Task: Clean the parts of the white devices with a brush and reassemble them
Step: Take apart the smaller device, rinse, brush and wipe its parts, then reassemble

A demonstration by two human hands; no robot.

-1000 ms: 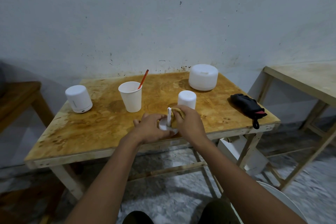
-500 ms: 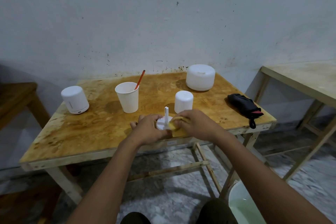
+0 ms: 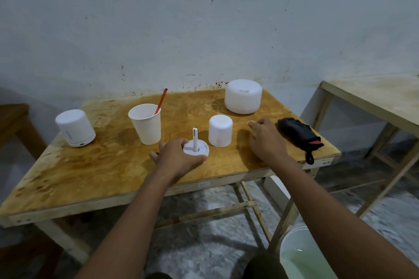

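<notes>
Your left hand (image 3: 179, 157) grips the white base (image 3: 196, 150) near the front edge of the tabletop (image 3: 108, 165); a slip could drop it. Your right hand (image 3: 265, 141) covers the yellow cloth (image 3: 251, 125); I cannot tell whether its fingers grip it.

There is one camera only, worn on the person's head: it looks forward and down from just off the near edge of the worktop (image 3: 90, 176), facing the wall (image 3: 204, 18) behind the far edge. It sits close, with the left arm (image 3: 127, 222) and right arm (image 3: 328, 210) running up from the bottom. The wide lens takes in nearly the whole worktop, cut only at the near left corner.
</notes>
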